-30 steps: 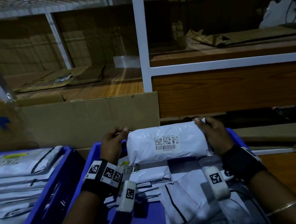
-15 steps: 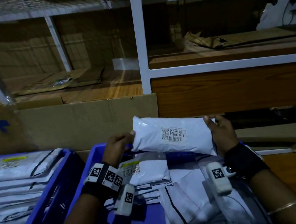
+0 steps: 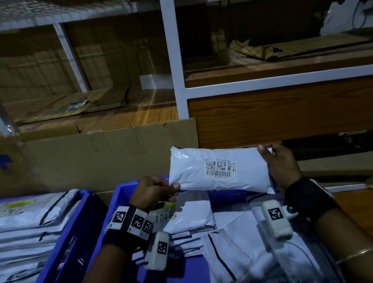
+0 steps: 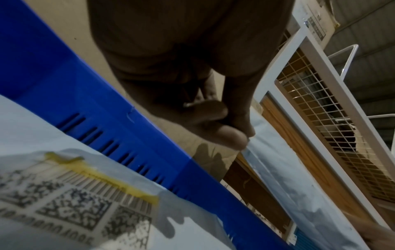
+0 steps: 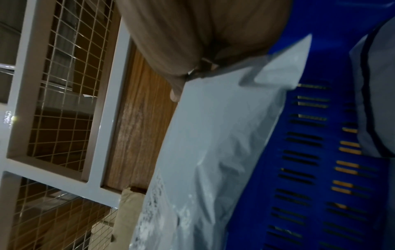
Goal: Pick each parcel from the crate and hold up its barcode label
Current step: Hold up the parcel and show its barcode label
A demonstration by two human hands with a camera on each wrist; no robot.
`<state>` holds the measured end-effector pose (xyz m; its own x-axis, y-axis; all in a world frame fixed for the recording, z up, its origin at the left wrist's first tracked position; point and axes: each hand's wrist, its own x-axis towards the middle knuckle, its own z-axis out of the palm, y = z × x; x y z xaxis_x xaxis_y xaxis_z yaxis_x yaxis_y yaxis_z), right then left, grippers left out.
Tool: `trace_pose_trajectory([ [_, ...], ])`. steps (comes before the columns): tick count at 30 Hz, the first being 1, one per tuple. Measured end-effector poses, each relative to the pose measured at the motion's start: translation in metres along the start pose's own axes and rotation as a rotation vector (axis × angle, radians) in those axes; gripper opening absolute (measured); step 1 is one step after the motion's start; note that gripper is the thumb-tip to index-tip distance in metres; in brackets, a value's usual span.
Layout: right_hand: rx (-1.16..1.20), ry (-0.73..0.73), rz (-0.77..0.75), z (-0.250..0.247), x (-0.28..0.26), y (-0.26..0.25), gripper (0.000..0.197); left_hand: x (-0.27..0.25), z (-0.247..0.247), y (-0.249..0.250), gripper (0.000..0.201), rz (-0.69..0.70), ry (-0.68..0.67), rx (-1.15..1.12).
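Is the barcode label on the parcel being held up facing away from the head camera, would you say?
No, the barcode label on the held parcel faces the head camera, its bars and codes plainly showing.

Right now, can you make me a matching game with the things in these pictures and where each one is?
Things:
1. parcel with barcode
2. yellow-strip parcel
3. cardboard sheet
4. gold bangle

Places:
A. on the right forearm
B. held up between both hands
C. standing behind the crates
D. lying in the blue crate

Pairs: 1-B, 2-D, 3-C, 4-A
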<state>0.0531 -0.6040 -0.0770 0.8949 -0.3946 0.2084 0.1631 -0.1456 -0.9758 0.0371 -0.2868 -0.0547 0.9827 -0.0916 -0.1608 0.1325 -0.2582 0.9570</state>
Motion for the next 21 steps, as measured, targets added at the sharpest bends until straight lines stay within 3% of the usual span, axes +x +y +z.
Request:
trace_pose_trajectory([
  [4, 0.028, -0.039, -0.003, 0.003, -0.003, -0.003, 0.015, -0.001, -0.003, 0.003, 0.017, 0.010, 0.013, -0.078],
  [7, 0.045, -0.098, -0.026, 0.002, -0.008, -0.011, 0.013, -0.001, 0.000, 0.007, 0.010, 0.019, 0.021, -0.271],
  [10, 0.063, -0.203, -0.066, 0.001, -0.012, -0.017, 0.014, 0.002, -0.002, 0.011, 0.022, 0.033, 0.063, -0.437],
  [17, -0.062, -0.494, -0.070, 0.017, -0.027, -0.031, 0.012, 0.003, -0.002, 0.010, 0.031, 0.101, 0.107, -0.395],
  [21, -0.061, -0.582, -0.087, 0.036, -0.035, -0.043, 0.027, -0.001, 0.003, 0.011, 0.018, 0.128, 0.076, -0.386],
])
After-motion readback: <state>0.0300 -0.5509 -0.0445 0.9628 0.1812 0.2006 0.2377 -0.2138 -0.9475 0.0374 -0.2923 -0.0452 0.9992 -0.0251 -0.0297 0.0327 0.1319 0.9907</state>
